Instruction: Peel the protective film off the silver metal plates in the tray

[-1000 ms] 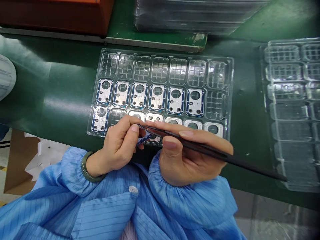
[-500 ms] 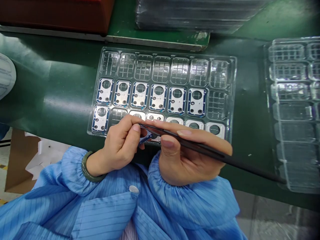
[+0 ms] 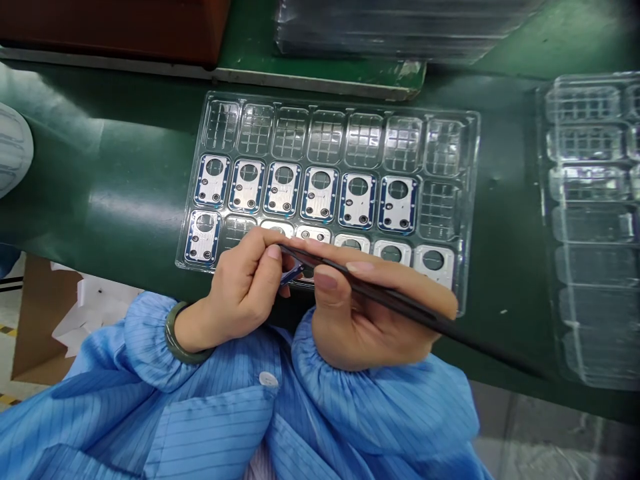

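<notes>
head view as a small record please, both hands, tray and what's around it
left hand: holds a blue-edged plate
right hand: holds black tweezers, angled toward the left hand
tweezer contact with plate: cannot tell
clear compartment tray: on the green bench
middle row: six seated plates, blue-edged, with round holes
front row: far-left plate fully visible, others partly hidden by hands
far right: second clear tray

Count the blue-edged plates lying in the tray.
7: six plates across the middle row of the tray, one at the near row's left end. The hands may hide more.
</notes>
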`<state>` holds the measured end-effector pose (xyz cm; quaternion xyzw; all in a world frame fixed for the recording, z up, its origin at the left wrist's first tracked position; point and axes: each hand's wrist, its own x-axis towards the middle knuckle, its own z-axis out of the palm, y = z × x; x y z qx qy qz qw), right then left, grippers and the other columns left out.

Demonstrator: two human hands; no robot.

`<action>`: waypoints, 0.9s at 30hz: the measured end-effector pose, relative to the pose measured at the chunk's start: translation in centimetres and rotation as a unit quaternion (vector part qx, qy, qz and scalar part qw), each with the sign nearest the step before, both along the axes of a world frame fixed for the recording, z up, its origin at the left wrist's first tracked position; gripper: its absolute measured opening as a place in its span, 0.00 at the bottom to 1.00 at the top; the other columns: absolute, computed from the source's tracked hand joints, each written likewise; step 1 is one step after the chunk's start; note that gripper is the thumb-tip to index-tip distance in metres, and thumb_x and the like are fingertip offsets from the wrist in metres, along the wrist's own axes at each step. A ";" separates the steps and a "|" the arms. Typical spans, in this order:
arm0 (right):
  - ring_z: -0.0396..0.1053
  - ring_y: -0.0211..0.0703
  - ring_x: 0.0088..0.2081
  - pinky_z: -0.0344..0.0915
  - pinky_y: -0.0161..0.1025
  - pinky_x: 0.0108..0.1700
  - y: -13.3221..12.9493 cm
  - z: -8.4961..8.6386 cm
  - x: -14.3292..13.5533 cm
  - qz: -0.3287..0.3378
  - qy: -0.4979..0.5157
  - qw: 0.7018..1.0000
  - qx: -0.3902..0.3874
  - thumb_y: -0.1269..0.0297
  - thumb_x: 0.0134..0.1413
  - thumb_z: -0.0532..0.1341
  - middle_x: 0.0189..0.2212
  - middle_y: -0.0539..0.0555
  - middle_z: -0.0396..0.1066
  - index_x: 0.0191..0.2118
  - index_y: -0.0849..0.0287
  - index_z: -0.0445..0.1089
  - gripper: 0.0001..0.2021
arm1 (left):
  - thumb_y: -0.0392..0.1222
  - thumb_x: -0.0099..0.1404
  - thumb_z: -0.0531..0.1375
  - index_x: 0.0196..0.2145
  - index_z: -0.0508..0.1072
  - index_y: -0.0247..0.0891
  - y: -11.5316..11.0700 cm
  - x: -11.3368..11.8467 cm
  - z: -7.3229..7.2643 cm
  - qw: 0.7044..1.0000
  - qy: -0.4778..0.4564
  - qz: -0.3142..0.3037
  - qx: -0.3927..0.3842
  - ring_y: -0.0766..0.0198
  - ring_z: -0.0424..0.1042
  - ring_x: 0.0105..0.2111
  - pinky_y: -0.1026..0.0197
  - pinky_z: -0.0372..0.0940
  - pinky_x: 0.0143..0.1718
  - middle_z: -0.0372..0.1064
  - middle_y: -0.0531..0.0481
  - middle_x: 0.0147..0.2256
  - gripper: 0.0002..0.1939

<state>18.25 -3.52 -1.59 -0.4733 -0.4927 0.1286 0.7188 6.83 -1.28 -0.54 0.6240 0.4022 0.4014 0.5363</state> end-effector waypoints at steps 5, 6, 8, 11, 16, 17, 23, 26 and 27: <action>0.78 0.45 0.32 0.77 0.45 0.31 0.1 0.4 -0.5 -0.014 0.003 0.999 -0.049 0.66 0.59 0.62 0.32 0.50 0.76 0.44 0.53 0.64 0.09 | 0.41 0.73 0.49 0.43 0.68 0.38 -0.1 0.1 0.0 1.000 -0.013 -0.010 -0.016 0.75 0.67 0.19 0.72 0.64 0.19 0.69 0.55 0.28 0.10; 0.77 0.45 0.31 0.77 0.45 0.30 0.1 0.7 -0.5 -0.022 0.006 0.998 -0.051 0.65 0.60 0.61 0.32 0.50 0.75 0.44 0.52 0.64 0.08 | 0.42 0.73 0.49 0.43 0.68 0.39 -0.1 0.2 0.0 0.999 -0.024 -0.011 -0.034 0.75 0.68 0.19 0.71 0.64 0.19 0.69 0.55 0.28 0.10; 0.76 0.44 0.31 0.75 0.45 0.30 0.2 1.1 -0.4 -0.066 0.037 0.997 -0.027 0.63 0.63 0.57 0.31 0.51 0.74 0.42 0.53 0.65 0.03 | 0.44 0.73 0.49 0.43 0.67 0.39 -0.1 0.4 -0.1 0.995 -0.058 -0.001 -0.078 0.72 0.71 0.22 0.70 0.66 0.19 0.70 0.53 0.30 0.10; 0.72 0.39 0.29 0.72 0.41 0.31 0.0 1.4 0.2 -0.121 0.036 0.992 0.003 0.67 0.63 0.54 0.31 0.51 0.71 0.36 0.55 0.69 0.07 | 0.47 0.72 0.50 0.45 0.65 0.40 0.2 0.6 -0.1 0.985 -0.130 0.033 -0.112 0.68 0.75 0.29 0.67 0.70 0.24 0.71 0.51 0.34 0.10; 0.72 0.39 0.32 0.72 0.36 0.32 -1.2 0.7 1.5 0.083 -0.272 0.956 -0.077 0.71 0.55 0.63 0.32 0.52 0.74 0.42 0.57 0.70 0.08 | 0.59 0.70 0.46 0.48 0.61 0.42 1.2 0.5 0.4 0.965 -0.184 0.057 -0.179 0.61 0.77 0.37 0.60 0.73 0.31 0.72 0.48 0.37 0.20; 0.73 0.38 0.32 0.71 0.35 0.32 -1.4 0.5 1.6 0.097 -0.318 0.940 -0.075 0.71 0.54 0.65 0.32 0.52 0.74 0.42 0.58 0.71 0.09 | 0.62 0.69 0.45 0.48 0.61 0.42 1.4 0.5 0.5 0.961 -0.187 0.058 -0.196 0.60 0.77 0.38 0.59 0.73 0.32 0.72 0.47 0.37 0.23; 0.71 0.40 0.29 0.66 0.36 0.26 -1.4 -0.4 1.4 0.077 -0.438 0.895 -0.029 0.77 0.52 0.65 0.33 0.56 0.76 0.41 0.65 0.73 0.09 | 0.65 0.68 0.41 0.48 0.62 0.40 1.7 0.4 0.7 0.945 -0.197 0.069 -0.254 0.57 0.77 0.41 0.56 0.74 0.35 0.70 0.46 0.36 0.27; 0.67 0.37 0.25 0.61 0.36 0.23 -1.4 -0.6 1.7 0.064 -0.428 0.901 -0.019 0.78 0.55 0.62 0.31 0.54 0.76 0.39 0.64 0.74 0.07 | 0.63 0.69 0.43 0.48 0.63 0.40 1.7 0.3 0.6 0.939 -0.209 0.064 -0.267 0.56 0.77 0.40 0.56 0.73 0.34 0.70 0.45 0.37 0.26; 0.66 0.36 0.23 0.60 0.36 0.22 -1.5 -0.6 1.8 0.058 -0.423 0.904 -0.024 0.77 0.56 0.61 0.29 0.52 0.75 0.39 0.62 0.74 0.07 | 0.63 0.69 0.43 0.48 0.63 0.39 1.7 0.3 0.6 0.937 -0.211 0.060 -0.271 0.57 0.77 0.39 0.56 0.73 0.33 0.70 0.45 0.37 0.26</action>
